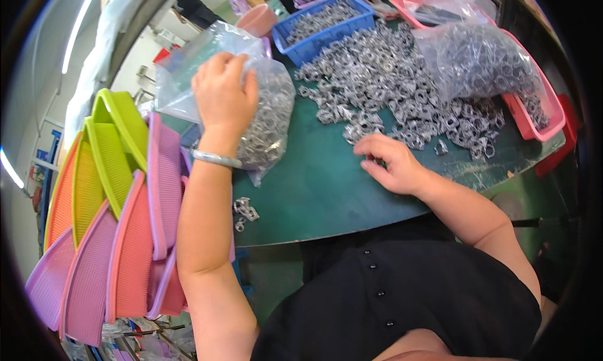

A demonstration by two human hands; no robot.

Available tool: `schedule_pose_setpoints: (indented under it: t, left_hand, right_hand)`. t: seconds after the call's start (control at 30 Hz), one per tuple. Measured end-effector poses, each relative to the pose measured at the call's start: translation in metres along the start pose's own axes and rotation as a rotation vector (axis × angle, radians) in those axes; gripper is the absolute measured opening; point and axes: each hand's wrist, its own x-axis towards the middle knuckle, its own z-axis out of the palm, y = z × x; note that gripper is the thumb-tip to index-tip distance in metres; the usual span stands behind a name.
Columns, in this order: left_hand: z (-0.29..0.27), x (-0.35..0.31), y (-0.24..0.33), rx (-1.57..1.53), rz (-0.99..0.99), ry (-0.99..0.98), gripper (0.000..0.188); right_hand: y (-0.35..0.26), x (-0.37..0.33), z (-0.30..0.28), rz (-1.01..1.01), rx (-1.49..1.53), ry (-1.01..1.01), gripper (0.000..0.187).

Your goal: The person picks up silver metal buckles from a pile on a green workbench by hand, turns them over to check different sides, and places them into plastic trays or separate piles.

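Note:
My left hand (225, 94) is raised over a clear plastic bag (267, 87) part-filled with small grey metal rings (267, 131). Its thumb stands apart from the bent fingers, whose undersides are hidden; I make out nothing held in it. At the near edge of a large heap of similar grey rings (389, 65) is my right hand (396, 166). Thumb and index finger are curled toward each other, with a small dark spot between them that I cannot make out. A few loose rings (245, 210) lie on the green table (308, 201) beside my left forearm.
A blue basket (326, 25) of rings stands behind the heap. At the right, another filled clear bag (480, 62) rests over a pink tray (540, 119). Colourful plastic baskets (129, 216) are stacked at the left. A pink bowl (257, 20) stands beyond the left bag.

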Motion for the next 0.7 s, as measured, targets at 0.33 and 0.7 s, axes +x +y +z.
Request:
schedule_pose_setpoints:
  t: [0.33, 0.7]
  left_hand:
    - [0.049, -0.101, 0.119, -0.981, -0.465, -0.52, 0.035]
    - [0.041, -0.118, 0.164, -0.886, -0.351, -0.556, 0.031]
  right_hand:
    - [0.01, 0.004, 0.0, 0.061, 0.077, 0.298, 0.021]
    - [0.009, 0.003, -0.003, 0.158, 0.126, 0.239, 0.022]
